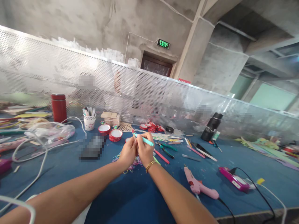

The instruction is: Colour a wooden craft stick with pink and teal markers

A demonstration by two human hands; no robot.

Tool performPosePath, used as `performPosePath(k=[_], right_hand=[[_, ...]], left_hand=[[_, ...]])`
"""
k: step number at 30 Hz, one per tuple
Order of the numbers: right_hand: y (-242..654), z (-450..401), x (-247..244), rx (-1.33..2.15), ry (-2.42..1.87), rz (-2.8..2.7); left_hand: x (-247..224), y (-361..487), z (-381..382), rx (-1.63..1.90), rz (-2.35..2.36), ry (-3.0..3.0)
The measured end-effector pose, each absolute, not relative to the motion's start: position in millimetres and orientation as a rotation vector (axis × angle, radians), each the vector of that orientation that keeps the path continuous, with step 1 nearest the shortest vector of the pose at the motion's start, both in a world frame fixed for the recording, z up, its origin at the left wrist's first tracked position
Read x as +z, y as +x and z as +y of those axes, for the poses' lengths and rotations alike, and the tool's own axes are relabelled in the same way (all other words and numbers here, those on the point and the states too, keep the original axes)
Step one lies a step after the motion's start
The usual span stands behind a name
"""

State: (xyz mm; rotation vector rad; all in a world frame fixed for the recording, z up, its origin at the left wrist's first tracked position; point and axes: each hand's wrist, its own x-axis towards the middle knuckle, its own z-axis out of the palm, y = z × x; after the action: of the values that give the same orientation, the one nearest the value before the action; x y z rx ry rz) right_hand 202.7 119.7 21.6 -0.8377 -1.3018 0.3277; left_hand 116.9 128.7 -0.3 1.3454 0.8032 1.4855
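My right hand [145, 150], with a gold bracelet at its wrist, is closed around a mint-green marker pen [147, 141] that slants up to the left. Against it, my left hand [129, 151] is pinched shut, its fingertips meeting those of the right. A small red piece [133, 132] shows just above the left fingers; what it belongs to is mostly hidden. Under the hands lies a pile of coloured paper clips [132, 166]. Beside my right hand are a pink marker [162, 156] and pliers with dark handles [166, 150].
Red-rimmed round tins [116, 135], a cup of pens [89, 121] and a red flask [59, 108] stand behind on the left. A pink glue gun [198, 185], a purple power strip [233, 179] and cables lie right. A perforated metal screen [149, 90] borders the table.
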Motion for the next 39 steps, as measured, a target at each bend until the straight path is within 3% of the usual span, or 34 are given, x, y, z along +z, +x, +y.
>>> performPosePath(k=[39], right_hand=[[201.2,119.4,20.1,0.396,-0.822,-1.276]], left_hand=[[0.4,115.9,128.6,1.484,0.853,1.425]])
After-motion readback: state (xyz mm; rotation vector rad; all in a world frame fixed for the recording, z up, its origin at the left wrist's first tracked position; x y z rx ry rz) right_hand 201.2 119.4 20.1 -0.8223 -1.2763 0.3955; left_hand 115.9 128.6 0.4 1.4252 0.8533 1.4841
